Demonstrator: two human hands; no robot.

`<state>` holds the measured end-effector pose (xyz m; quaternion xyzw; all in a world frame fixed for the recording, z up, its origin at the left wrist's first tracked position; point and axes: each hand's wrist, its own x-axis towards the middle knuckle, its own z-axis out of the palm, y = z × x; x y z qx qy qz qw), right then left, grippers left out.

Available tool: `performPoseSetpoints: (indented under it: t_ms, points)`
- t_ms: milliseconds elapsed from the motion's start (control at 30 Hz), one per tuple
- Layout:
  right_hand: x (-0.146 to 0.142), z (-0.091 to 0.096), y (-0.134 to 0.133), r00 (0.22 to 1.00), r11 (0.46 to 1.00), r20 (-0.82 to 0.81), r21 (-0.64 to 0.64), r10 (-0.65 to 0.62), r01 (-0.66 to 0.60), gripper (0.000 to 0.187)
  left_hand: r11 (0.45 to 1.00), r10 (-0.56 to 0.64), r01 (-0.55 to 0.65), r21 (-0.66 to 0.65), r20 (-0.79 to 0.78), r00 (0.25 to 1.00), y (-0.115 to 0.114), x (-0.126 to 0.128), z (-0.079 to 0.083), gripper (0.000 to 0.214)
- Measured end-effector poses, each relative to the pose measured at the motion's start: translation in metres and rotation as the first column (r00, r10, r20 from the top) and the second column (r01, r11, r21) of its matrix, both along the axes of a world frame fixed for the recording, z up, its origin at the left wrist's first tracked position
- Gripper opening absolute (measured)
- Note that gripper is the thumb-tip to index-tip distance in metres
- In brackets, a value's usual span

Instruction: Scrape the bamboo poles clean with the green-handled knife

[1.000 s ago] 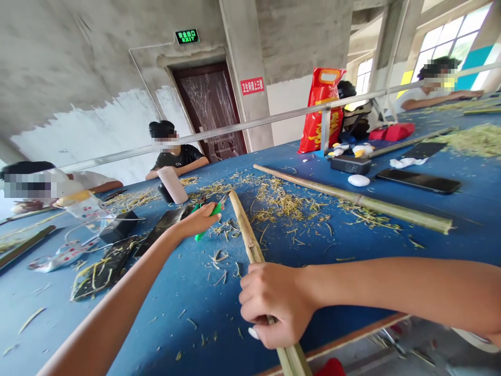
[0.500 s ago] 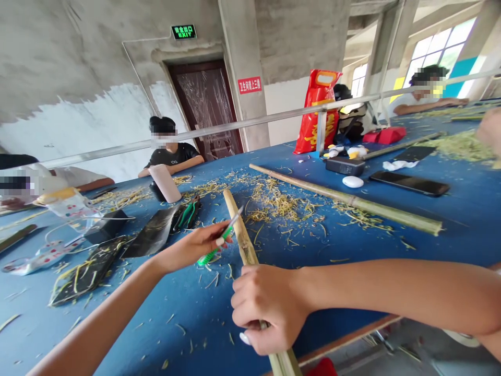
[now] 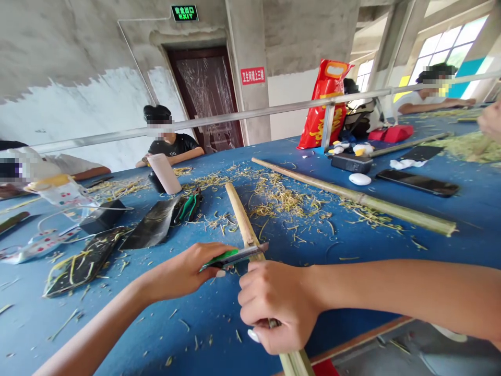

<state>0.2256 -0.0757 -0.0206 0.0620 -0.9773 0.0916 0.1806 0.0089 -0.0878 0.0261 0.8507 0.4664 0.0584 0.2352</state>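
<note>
Left hand with fingers curled closed around a green-handled knife, blade laid across a bamboo pole; right hand gripping the pole's near end, pole slanting farther over a blue table strewn with pale shavings.

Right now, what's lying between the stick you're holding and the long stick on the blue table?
Lots of little yellow-green bamboo shavings lie scattered on the blue table between the bamboo stick and the long bamboo pole, as the head camera shows.
</note>
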Motion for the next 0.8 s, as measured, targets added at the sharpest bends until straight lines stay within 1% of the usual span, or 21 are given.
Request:
performPoseSetpoints:
  t_ms: [100,200,333,533,667,733,800]
  points:
    - [0.000,0.000,0.000,1.000,1.000,-0.004,0.002,-0.003,0.003,0.020,0.994,0.078,-0.079,0.072,0.028,0.997,0.006,-0.007,-0.008,0.042]
    - [-0.001,0.000,0.000,1.000,1.000,-0.014,-0.002,0.005,-0.005,0.020,0.984,0.130,-0.135,0.114,0.051,0.990,0.011,-0.012,-0.011,0.042]
    - [0.000,0.000,0.000,1.000,1.000,-0.021,0.007,0.000,0.000,0.020,0.981,0.159,-0.167,0.094,0.090,0.983,0.011,-0.011,-0.009,0.039]
    - [0.000,0.001,0.000,1.000,0.999,-0.001,0.037,-0.004,0.004,0.019,0.967,0.226,-0.247,0.054,0.256,0.940,0.009,-0.007,-0.006,0.030]
    - [-0.001,0.000,0.000,1.000,0.999,-0.011,0.034,-0.002,0.003,0.019,0.960,0.250,-0.276,0.045,0.305,0.919,0.008,-0.007,-0.002,0.028]
    - [-0.001,-0.001,-0.001,1.000,1.000,-0.021,0.024,0.000,0.001,0.019,0.965,0.246,-0.262,0.020,0.281,0.927,0.005,-0.007,0.001,0.028]
    - [-0.002,-0.002,-0.001,1.000,1.000,-0.030,0.016,0.005,-0.005,0.020,0.973,0.228,-0.231,-0.004,0.181,0.957,0.001,-0.007,0.005,0.029]
